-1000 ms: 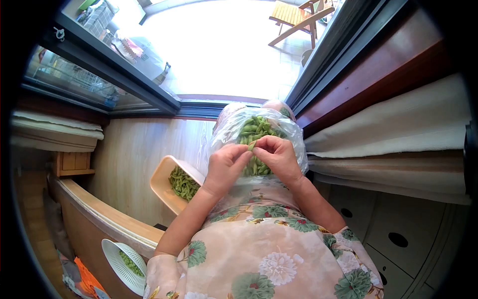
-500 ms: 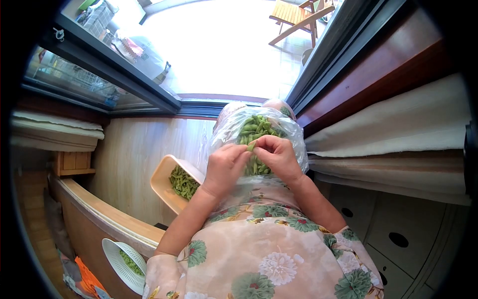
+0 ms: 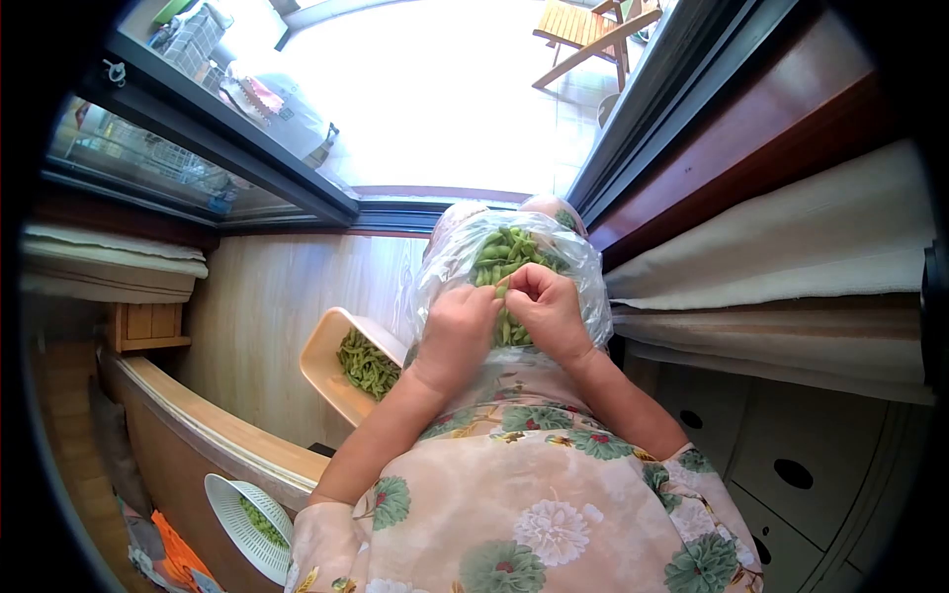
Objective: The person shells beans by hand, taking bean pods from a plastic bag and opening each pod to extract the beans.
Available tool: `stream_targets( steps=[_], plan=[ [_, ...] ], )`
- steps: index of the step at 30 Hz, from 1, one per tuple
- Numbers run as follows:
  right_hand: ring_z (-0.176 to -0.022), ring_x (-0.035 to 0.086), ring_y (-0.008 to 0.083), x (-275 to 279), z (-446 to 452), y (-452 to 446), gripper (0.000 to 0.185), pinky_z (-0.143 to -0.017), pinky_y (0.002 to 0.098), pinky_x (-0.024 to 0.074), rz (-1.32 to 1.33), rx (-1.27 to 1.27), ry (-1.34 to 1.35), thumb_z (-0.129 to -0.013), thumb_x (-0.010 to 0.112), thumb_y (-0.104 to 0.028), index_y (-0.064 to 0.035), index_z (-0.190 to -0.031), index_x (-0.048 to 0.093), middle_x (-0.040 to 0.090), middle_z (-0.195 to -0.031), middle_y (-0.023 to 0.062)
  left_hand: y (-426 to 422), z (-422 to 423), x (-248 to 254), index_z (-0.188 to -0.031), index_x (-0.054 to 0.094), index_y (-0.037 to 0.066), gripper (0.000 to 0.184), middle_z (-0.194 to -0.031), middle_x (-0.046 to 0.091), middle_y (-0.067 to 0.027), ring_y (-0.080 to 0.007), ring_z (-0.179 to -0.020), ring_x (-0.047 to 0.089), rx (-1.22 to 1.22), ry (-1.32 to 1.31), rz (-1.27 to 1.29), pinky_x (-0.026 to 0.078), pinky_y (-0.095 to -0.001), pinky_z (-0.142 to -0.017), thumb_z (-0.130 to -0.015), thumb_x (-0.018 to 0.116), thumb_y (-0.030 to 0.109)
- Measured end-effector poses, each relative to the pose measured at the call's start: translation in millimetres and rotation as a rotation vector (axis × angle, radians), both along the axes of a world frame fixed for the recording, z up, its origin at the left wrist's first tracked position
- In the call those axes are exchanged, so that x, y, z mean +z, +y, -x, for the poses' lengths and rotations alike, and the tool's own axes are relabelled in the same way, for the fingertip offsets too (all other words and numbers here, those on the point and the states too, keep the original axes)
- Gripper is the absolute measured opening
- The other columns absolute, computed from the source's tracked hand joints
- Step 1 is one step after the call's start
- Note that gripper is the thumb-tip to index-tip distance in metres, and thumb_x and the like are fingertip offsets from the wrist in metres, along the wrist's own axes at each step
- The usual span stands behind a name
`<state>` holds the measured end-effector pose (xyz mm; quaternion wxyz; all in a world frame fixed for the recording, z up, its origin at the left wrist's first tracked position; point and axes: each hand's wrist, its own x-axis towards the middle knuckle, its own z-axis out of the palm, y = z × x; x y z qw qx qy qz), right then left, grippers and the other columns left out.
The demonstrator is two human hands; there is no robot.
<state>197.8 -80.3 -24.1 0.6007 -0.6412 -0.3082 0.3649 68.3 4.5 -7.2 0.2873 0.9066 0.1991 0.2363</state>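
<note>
Between my two hands, over my lap, is a green bean pod [image 3: 502, 291], pinched at both sides. My left hand [image 3: 459, 324] has its fingers closed on the pod's left end, and my right hand [image 3: 547, 308] grips the other end with thumb and forefinger. Most of the pod is hidden by the fingers. Under the hands a clear plastic bag [image 3: 584, 267] lies spread across my thighs, holding a heap of green pods [image 3: 512, 247].
To the left on the floor, a beige bin [image 3: 319, 368] holds more pods [image 3: 366, 364]. A white colander [image 3: 229, 504] with green beans [image 3: 261, 521] stands at lower left. A sliding door frame [image 3: 287, 183] and a wooden chair [image 3: 578, 25] are ahead. Curtains [image 3: 761, 242] hang at right.
My left hand has turned slightly and shifted a little, and less of the pod shows between the fingers. My right hand stays nearly in place. The bag and bin look unchanged.
</note>
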Motion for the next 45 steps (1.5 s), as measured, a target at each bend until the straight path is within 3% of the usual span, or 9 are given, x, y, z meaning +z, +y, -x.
stream_targets(
  steps=[16,19,25,28,35,38,45],
  plan=[
    [-0.062,0.051,0.0041,-3,6,3,0.006,-0.055,0.0209,0.043,-0.026,-0.054,-0.032,-0.078,0.057,-0.002,0.0009,-0.08,0.061,0.059,-0.068,0.0007,-1,-2,4,-0.093,0.058,0.001,0.01,-0.079,0.058,-0.0166,-0.0357,-0.076,0.057,-0.015,0.077,-0.077,0.046,-0.0436,-0.067,-0.087,0.056,0.009],
    [-0.063,0.052,0.0039,-1,6,3,0.007,-0.056,0.0202,0.0433,-0.038,-0.049,-0.011,-0.078,0.056,-0.001,0.0012,-0.082,0.062,0.059,-0.07,0.0007,0,-3,2,-0.093,0.06,0.0,0.012,-0.081,0.059,-0.0184,-0.0355,-0.074,0.058,0.018,-0.01,-0.016,0.047,-0.0414,-0.066,-0.088,0.056,0.01],
    [-0.066,0.05,0.0018,3,-1,0,0.009,-0.058,0.0173,0.0408,-0.039,0.002,0.171,-0.08,0.054,0.0,0.0001,-0.084,0.063,0.06,-0.075,-0.0024,8,0,0,-0.093,0.064,-0.003,0.022,-0.073,0.059,-0.0033,-0.0114,-0.064,0.053,0.048,-0.027,0.737,0.042,-0.0256,-0.059,-0.094,0.057,0.018],
    [-0.068,0.053,0.0029,3,-3,-1,0.009,-0.06,0.0179,0.0426,-0.031,0.018,0.225,-0.079,0.055,0.001,0.0007,-0.083,0.063,0.061,-0.076,-0.0015,14,5,-5,-0.093,0.065,-0.001,0.025,-0.072,0.055,0.0027,-0.0044,-0.065,0.047,0.019,0.019,1.064,0.039,-0.0205,-0.059,-0.096,0.055,0.021],
    [-0.07,0.057,0.0059,3,-9,-1,0.01,-0.064,0.0198,0.0458,-0.012,0.076,0.28,-0.078,0.054,0.001,0.0019,-0.082,0.063,0.064,-0.078,0.002,20,7,-10,-0.092,0.064,0.002,0.024,-0.074,0.059,0.0008,-0.0058,-0.064,0.051,-0.012,-0.022,1.278,0.043,-0.0194,-0.061,-0.096,0.052,0.022],
    [-0.062,0.048,0.0022,5,-9,0,0.01,-0.056,0.0172,0.0383,-0.012,0.089,0.299,-0.078,0.054,-0.002,-0.0002,-0.083,0.064,0.06,-0.074,-0.0021,22,8,-11,-0.094,0.063,0.002,0.023,-0.076,0.061,-0.0005,-0.0066,-0.065,0.053,0.004,-0.006,1.35,0.044,-0.0197,-0.062,-0.096,0.051,0.022],
    [-0.056,0.044,0.003,8,-13,0,0.01,-0.049,0.0181,0.0333,0.009,0.133,0.386,-0.077,0.055,-0.001,-0.0006,-0.082,0.063,0.059,-0.07,-0.0005,23,7,-9,-0.096,0.062,0.001,0.022,-0.077,0.064,-0.0043,-0.0083,-0.063,0.059,0.009,-0.005,1.505,0.05,-0.0211,-0.062,-0.096,0.05,0.019]
  ],
)
